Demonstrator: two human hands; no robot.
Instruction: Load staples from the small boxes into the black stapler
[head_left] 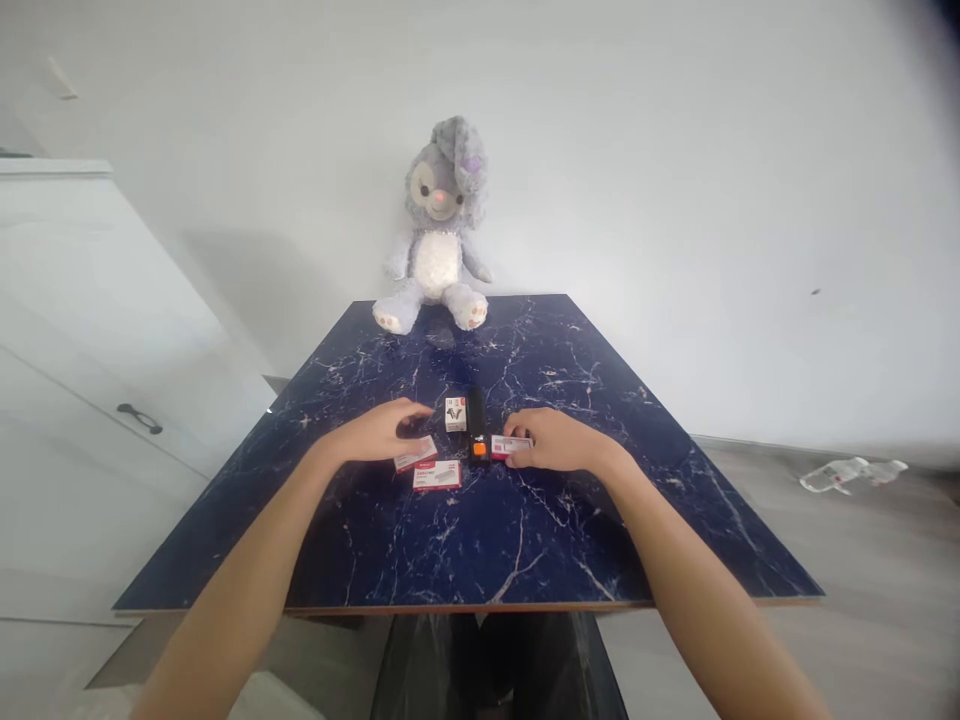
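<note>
A black stapler with an orange end [477, 425] lies in the middle of the dark blue marble table [480, 540]. My right hand [551, 440] is curled on a small red-and-white staple box [511, 445] just right of the stapler. My left hand [382, 432] hovers, fingers bent, over another red-and-white box [415, 454]. A third such box [437, 475] lies in front of it. A small white box [455, 414] stands upright just left of the stapler.
A grey-and-white plush rabbit [441, 230] sits at the table's far edge against the white wall. A white cabinet with a dark handle [139, 418] stands to the left. A clear plastic bottle [851, 473] lies on the floor to the right.
</note>
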